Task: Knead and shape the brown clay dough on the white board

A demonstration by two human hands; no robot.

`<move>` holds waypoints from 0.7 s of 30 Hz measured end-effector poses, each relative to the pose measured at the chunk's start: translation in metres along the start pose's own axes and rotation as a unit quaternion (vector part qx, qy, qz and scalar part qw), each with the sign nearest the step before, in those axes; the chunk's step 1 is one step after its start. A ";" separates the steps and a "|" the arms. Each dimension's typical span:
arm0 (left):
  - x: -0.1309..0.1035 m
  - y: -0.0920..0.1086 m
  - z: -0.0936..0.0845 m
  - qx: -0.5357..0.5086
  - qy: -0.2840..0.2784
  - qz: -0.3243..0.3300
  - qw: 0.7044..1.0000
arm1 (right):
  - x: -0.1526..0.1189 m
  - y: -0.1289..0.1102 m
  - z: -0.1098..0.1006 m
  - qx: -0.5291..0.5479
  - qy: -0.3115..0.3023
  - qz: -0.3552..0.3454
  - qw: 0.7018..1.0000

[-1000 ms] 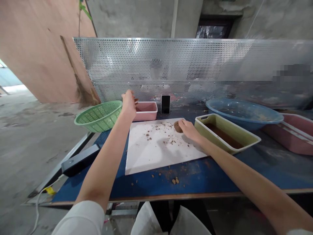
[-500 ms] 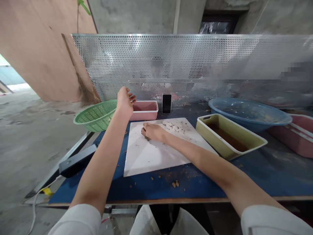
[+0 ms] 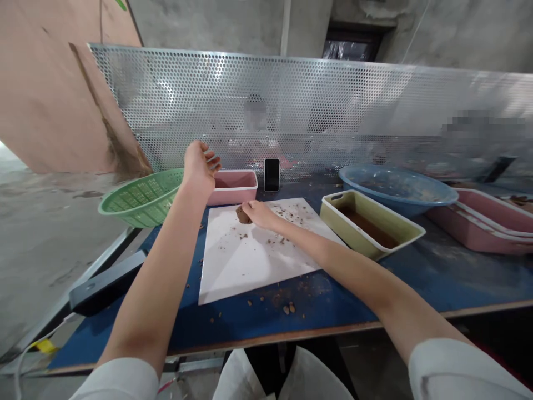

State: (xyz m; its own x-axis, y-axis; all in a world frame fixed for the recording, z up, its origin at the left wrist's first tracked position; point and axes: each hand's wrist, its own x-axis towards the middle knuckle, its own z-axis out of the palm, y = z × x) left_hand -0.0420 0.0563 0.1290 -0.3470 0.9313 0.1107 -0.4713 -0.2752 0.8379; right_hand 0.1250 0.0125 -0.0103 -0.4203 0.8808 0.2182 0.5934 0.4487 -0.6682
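My right hand (image 3: 261, 215) is closed on a brown earthy clod (image 3: 244, 215), held over the far part of a white board (image 3: 233, 266). Dark crumbs (image 3: 283, 240) lie scattered on the board beneath and beside it. Raised farther back, my left hand (image 3: 200, 168) has loosely bent fingers that stand apart, and nothing shows in it. It hovers between a green plastic basket (image 3: 137, 214) and a pink bin (image 3: 233, 194), in front of a perforated metal panel.
A yellow-green bin (image 3: 353, 239) holds brown liquid, right of the board. Behind it sits a blue basin (image 3: 400, 203), with stacked pink bins (image 3: 483, 233) farther right. A phone (image 3: 272, 175) leans upright at the back. Small stones (image 3: 288, 308) lie near the table's front edge.
My right hand has lifted slightly, and the brown clod now shows clearly in its fingers. My left hand stays raised in much the same pose. The view has turned a little to the right.
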 end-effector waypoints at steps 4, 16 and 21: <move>0.003 0.000 0.000 -0.010 0.000 -0.007 1.000 | -0.029 -0.007 0.008 -0.248 -0.026 -0.087 0.964; -0.004 0.006 0.003 0.013 0.002 -0.051 0.999 | -0.038 -0.001 0.028 -0.172 0.023 -0.017 0.985; -0.007 -0.024 0.005 0.048 -0.052 -0.018 0.997 | -0.035 0.023 0.015 0.096 0.142 -0.031 0.985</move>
State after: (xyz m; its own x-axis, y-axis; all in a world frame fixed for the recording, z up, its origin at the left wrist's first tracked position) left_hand -0.0241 0.0572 0.1111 -0.2425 0.9614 0.1299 -0.4002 -0.2211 0.8894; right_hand 0.1429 -0.0108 -0.0442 -0.2264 0.8719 0.4341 0.4200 0.4895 -0.7642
